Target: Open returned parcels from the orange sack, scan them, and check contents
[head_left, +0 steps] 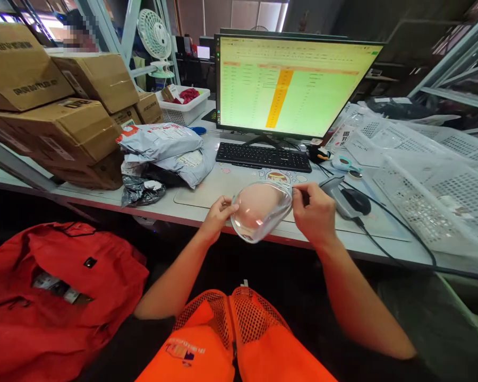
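Note:
Between my hands, over the front edge of the desk, is a clear, domed plastic case (pixel 262 209) with a rounded beige pad showing inside it. My left hand (pixel 218 216) pinches its left rim with thumb and fingers. At the upper right edge, my right hand (pixel 314 211) has its fingers curled closed on the rim. The case is tilted, and its shiny surface catches the light. Just right of my right hand lie a grey barcode scanner (pixel 336 195) and a black mouse (pixel 357 201). Behind the case is a black keyboard (pixel 263 156).
A monitor (pixel 295 87) stands at the back of the desk. Grey mailing bags (pixel 165 151) and stacked cardboard boxes (pixel 51 127) fill the left side. White perforated baskets (pixel 430 185) stand at right, with a cable (pixel 406 228) beside them. A red jacket (pixel 63 302) is at lower left.

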Available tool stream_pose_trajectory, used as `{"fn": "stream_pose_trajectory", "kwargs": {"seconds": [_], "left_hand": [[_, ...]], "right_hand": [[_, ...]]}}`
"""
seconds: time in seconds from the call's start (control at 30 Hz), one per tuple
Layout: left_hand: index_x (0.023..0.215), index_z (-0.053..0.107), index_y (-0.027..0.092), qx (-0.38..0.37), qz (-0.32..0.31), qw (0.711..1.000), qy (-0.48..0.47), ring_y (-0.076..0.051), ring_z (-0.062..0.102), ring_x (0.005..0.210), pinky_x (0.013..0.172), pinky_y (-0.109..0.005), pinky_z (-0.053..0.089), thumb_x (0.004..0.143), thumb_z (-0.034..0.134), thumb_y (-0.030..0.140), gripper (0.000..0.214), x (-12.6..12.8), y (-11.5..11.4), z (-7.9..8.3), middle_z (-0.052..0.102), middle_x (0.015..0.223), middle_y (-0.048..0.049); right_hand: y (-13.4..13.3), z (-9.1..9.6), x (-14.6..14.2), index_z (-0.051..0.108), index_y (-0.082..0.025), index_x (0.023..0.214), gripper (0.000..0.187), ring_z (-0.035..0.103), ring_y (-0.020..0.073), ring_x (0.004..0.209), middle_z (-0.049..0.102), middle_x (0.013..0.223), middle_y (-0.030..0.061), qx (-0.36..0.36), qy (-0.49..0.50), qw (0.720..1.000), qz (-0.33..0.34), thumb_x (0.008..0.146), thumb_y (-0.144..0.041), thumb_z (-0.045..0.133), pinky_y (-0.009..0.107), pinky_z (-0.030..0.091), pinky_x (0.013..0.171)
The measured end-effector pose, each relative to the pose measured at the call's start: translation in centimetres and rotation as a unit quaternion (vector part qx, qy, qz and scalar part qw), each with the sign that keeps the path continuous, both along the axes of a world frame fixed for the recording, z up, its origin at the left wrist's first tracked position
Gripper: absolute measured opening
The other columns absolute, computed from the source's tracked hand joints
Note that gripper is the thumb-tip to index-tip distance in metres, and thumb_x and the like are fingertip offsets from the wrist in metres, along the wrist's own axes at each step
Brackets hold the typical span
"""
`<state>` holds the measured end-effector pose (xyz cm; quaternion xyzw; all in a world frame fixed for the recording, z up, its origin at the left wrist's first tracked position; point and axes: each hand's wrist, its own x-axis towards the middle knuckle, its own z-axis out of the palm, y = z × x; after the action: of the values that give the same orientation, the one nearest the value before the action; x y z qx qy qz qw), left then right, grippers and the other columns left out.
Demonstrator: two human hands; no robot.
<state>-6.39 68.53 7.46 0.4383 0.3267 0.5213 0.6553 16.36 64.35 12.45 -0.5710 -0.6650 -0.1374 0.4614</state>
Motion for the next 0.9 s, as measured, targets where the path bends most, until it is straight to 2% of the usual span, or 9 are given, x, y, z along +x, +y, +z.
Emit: {"fn": "stream_pose_trajectory", "kwargs": {"seconds": [0.1,0.17,0.27,0.3,0.4,0.47,0.53,0.7,0.9], "left_hand": [[0.09,0.053,0.02,0.009,-0.148,0.987,0.066,-0.008,0.052,0.062,0.058,-0.018,0.039,0.065,0.093,0.054,0.059,-3.1,0.2,-0.1,0.057,0.075,0.0059],[0.108,0.057,0.022,0.025,-0.24,0.966,0.096,-0.014,0.062,0.078,0.069,-0.023,0.047,0.065,0.093,0.058,0.067,-4.6,0.0,-0.4,0.066,0.094,0.0004],[0.123,0.062,0.019,0.05,-0.418,0.896,0.141,-0.027,0.063,0.113,0.095,-0.035,0.049,0.068,0.089,0.065,0.076,-5.1,-1.5,-1.9,0.066,0.122,-0.0104],[0.123,0.064,0.018,0.057,-0.444,0.882,0.145,-0.029,0.061,0.117,0.098,-0.037,0.048,0.069,0.087,0.068,0.076,-4.8,-2.4,-2.6,0.066,0.123,-0.0113],[0.121,0.065,0.018,0.073,-0.386,0.906,0.155,-0.027,0.061,0.11,0.096,-0.035,0.047,0.074,0.08,0.073,0.074,-3.5,-5.5,-4.7,0.066,0.116,-0.0094],[0.119,0.065,0.016,0.072,-0.327,0.926,0.174,-0.024,0.061,0.103,0.091,-0.033,0.048,0.078,0.076,0.074,0.072,-2.9,-7.3,-5.5,0.066,0.111,-0.0082],[0.117,0.065,0.016,0.067,-0.304,0.931,0.192,-0.022,0.06,0.097,0.087,-0.031,0.048,0.081,0.073,0.074,0.069,-2.8,-8.5,-5.8,0.066,0.107,-0.0072],[0.115,0.064,0.018,0.099,-0.28,0.916,0.27,-0.021,0.061,0.091,0.079,-0.029,0.047,0.086,0.064,0.076,0.065,-3.8,-9.3,-5.4,0.067,0.102,-0.0041],[0.118,0.062,0.022,0.123,-0.25,0.909,0.311,-0.02,0.065,0.092,0.08,-0.028,0.047,0.101,0.044,0.068,0.053,-4.2,-9.8,-5.9,0.069,0.105,-0.0036]], "right_hand": [[-1.4,1.5,0.9,0.063,-0.022,0.087,0.012,0.063,0.0189,0.07,0.07,0.078,0.0039,-0.107,-0.004,0.985,0.137,0.094,-0.027,0.054,0.031,0.048,0.067],[-2.8,1.7,0.4,0.064,-0.021,0.087,0.015,0.061,0.0163,0.065,0.069,0.076,0.002,-0.192,0.023,0.954,0.229,0.096,-0.028,0.054,0.029,0.047,0.064],[-4.6,0.0,-1.6,0.065,-0.021,0.09,0.018,0.062,0.0147,0.067,0.07,0.077,0.0013,-0.281,0.049,0.906,0.313,0.099,-0.028,0.053,0.027,0.048,0.065],[-5.0,-0.9,-2.4,0.066,-0.02,0.091,0.017,0.063,0.0145,0.068,0.07,0.078,0.0015,-0.302,0.044,0.893,0.331,0.099,-0.027,0.052,0.026,0.048,0.066],[-6.0,-3.9,-4.5,0.065,-0.018,0.091,0.017,0.063,0.0152,0.07,0.071,0.083,0.0044,-0.348,-0.02,0.869,0.352,0.1,-0.023,0.051,0.027,0.046,0.066],[-6.4,-5.4,-5.3,0.063,-0.017,0.092,0.019,0.063,0.0163,0.072,0.07,0.086,0.0068,-0.351,-0.078,0.87,0.336,0.102,-0.024,0.048,0.027,0.044,0.065],[-6.6,-6.1,-5.4,0.062,-0.017,0.095,0.02,0.063,0.0172,0.075,0.069,0.089,0.0083,-0.337,-0.126,0.872,0.332,0.104,-0.027,0.047,0.028,0.042,0.065],[-6.8,-5.6,-4.6,0.061,-0.017,0.094,0.023,0.058,0.0164,0.071,0.065,0.084,0.0066,-0.281,-0.182,0.879,0.339,0.106,-0.028,0.044,0.028,0.037,0.061],[-8.4,-5.0,-4.6,0.058,-0.016,0.087,0.02,0.052,0.015,0.065,0.061,0.079,0.0051,-0.252,-0.233,0.884,0.318,0.102,-0.013,0.045,0.028,0.035,0.059]]}}
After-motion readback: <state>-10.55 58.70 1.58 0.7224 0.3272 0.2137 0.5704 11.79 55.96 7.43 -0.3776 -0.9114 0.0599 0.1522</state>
